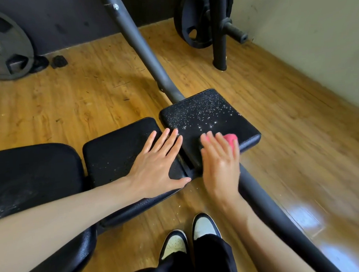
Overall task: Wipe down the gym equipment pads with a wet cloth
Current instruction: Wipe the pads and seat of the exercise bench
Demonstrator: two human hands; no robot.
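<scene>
The left pad (pixel 32 173), middle pad (pixel 117 146) and right pad (pixel 206 114) lie in a row. The left hand (pixel 155 163) lies flat on the middle pad. The right hand (pixel 221 160) presses the cloth (pixel 230 138) onto the right pad. Shoes (pixel 203 225) stand on the floor (pixel 90 88) in front.

A wood-laminate floor (pixel 90 94) carries everything here, and the machine's grey frame tube (pixel 142 49) runs slantwise across it. Left of the tube, a weight plate (pixel 4 47) stands on edge by the dark wall, a small black block (pixel 59 61) beside it. Right of the tube stands a black plate rack (pixel 219 41). A pair of black-and-white shoes (pixel 205 225) is planted just left of the tube's near end. Over the tube sits a droplet-speckled square pad (pixel 204 114), bearing a pink cloth (pixel 231 138) under the right hand (pixel 221 160). On the middle pad (pixel 117 146), left of the tube, the left hand (pixel 155 163) lies flat.
</scene>
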